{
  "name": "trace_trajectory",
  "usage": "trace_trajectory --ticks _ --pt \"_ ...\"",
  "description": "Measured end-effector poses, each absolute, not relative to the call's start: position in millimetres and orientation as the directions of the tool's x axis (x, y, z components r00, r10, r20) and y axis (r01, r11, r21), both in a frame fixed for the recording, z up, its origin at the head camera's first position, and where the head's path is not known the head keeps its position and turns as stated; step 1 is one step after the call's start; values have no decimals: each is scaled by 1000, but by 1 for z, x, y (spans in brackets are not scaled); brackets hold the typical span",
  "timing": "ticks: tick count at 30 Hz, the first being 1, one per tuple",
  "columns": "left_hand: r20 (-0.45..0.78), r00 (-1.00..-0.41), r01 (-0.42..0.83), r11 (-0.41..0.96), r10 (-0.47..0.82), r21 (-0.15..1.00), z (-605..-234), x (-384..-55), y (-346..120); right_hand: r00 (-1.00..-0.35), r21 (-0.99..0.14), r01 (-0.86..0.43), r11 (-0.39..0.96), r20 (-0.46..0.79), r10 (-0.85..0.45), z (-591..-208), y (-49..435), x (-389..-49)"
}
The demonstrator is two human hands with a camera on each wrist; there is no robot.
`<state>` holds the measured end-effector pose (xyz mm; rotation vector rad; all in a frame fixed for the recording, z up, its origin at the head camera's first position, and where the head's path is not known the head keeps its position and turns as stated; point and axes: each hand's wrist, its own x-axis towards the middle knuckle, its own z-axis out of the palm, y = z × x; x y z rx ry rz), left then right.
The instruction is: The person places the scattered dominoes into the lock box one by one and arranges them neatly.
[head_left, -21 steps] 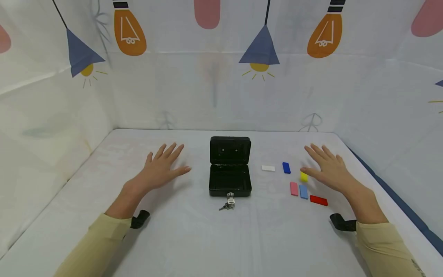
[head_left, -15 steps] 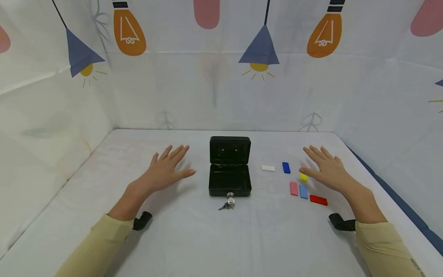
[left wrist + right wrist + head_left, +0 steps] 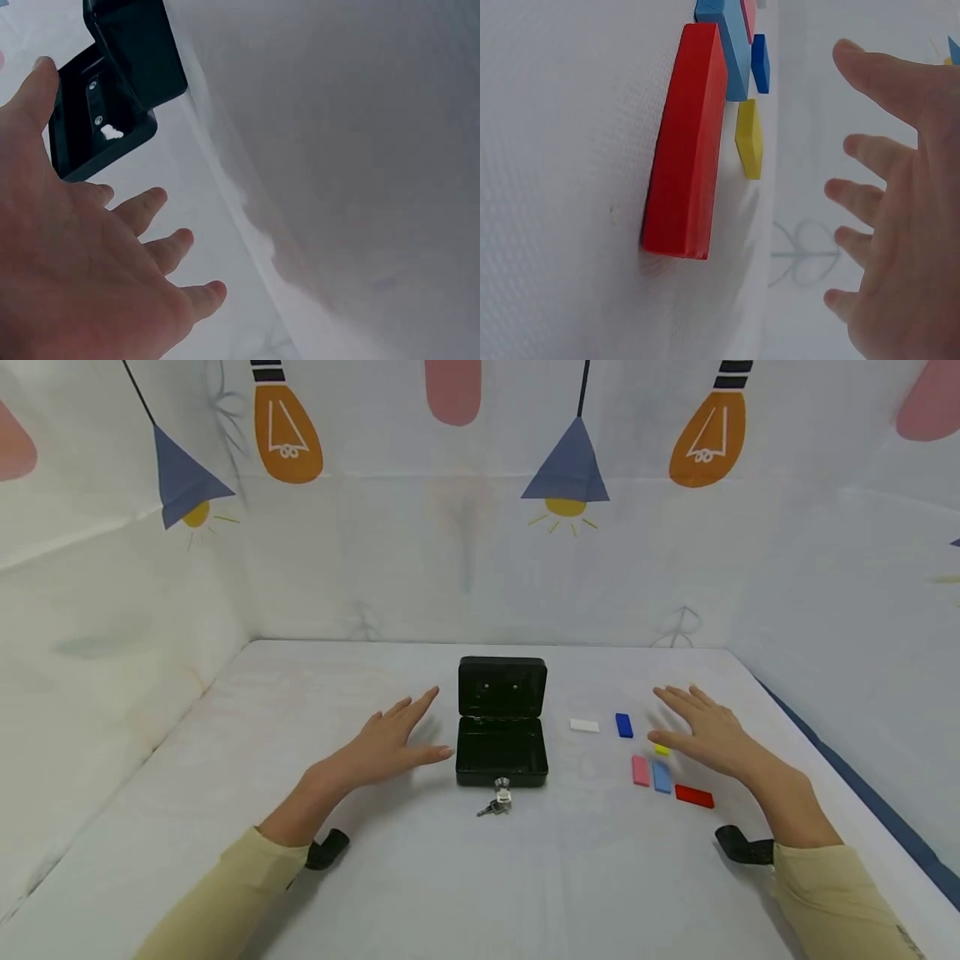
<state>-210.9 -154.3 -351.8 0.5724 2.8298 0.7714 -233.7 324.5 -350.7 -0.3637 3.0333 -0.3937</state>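
A black metal cash box (image 3: pixel 502 752) stands on the white table with its lid raised. A lock with keys (image 3: pixel 499 800) hangs at its front. My left hand (image 3: pixel 386 750), fingers spread, is just left of the box, its thumb tip close to the box's side; the left wrist view shows the palm (image 3: pixel 82 255) holding nothing. My right hand (image 3: pixel 705 733) hovers with spread fingers over the coloured blocks. Beneath it a yellow block (image 3: pixel 749 139) is partly hidden in the head view. Nearer me lie a red block (image 3: pixel 694 796), a light blue block (image 3: pixel 661 777) and a pink block (image 3: pixel 641 771).
A white block (image 3: pixel 584 726) and a dark blue block (image 3: pixel 624 726) lie between the box and my right hand. A white cloth wall printed with lamps (image 3: pixel 567 468) rises behind the table and along both sides.
My left hand has moved right and come closer to the cash box. The right hand has shifted slightly lower, covering more of the yellow block. The view has drifted a little.
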Motion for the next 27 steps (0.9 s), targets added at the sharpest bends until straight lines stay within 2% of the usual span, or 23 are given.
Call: trace_trajectory --ticks 8,14,21,27 --pt "-108 -905 242 707 411 665 -348 -208 -140 -965 -366 -176 914 -118 -233 -352 322 -231" --pt "-143 -899 208 690 414 694 -348 -210 -134 -960 -405 -170 898 -138 -244 -354 319 -230" --pt "-179 -870 197 658 458 727 -355 -213 -130 -963 -373 -143 917 -161 -215 -353 320 -231" --pt "-159 -855 223 627 494 747 -358 -215 -125 -966 -342 -172 924 -124 -226 -355 326 -234"
